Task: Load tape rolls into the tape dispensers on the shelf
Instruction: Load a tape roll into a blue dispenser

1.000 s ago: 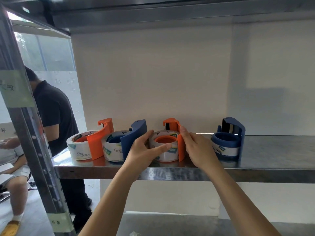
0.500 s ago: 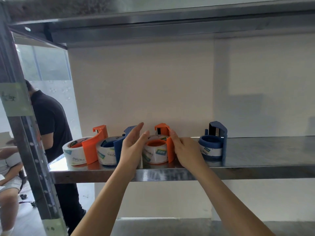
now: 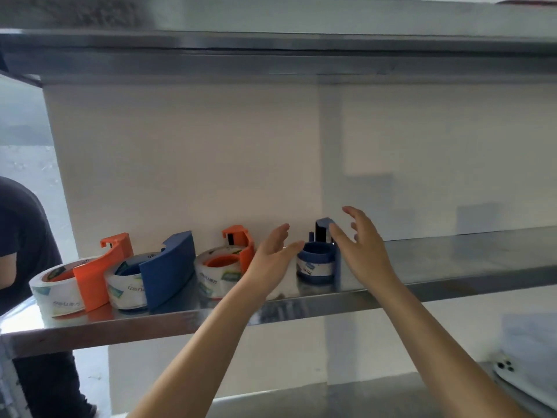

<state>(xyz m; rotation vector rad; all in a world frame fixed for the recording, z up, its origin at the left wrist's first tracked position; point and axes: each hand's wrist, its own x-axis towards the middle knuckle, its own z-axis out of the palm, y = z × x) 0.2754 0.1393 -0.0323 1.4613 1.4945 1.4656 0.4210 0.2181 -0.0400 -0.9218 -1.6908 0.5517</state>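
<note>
Hands of mine have shifted right along the shelf (image 3: 452,257). Half a second ago they flanked the orange dispenser (image 3: 241,251), which now stands alone with its roll seated. Now they bracket the blue dispenser (image 3: 324,236) at the right end of the row. My left hand (image 3: 272,254) is open with straight fingers, just beside the dispenser. My right hand (image 3: 361,251) is spread wide, one fingertip at the upright, gripping nothing. A tape roll (image 3: 313,268) already sits in this dispenser, so I judge loading is nearly finished, with only a seating check left.
</note>
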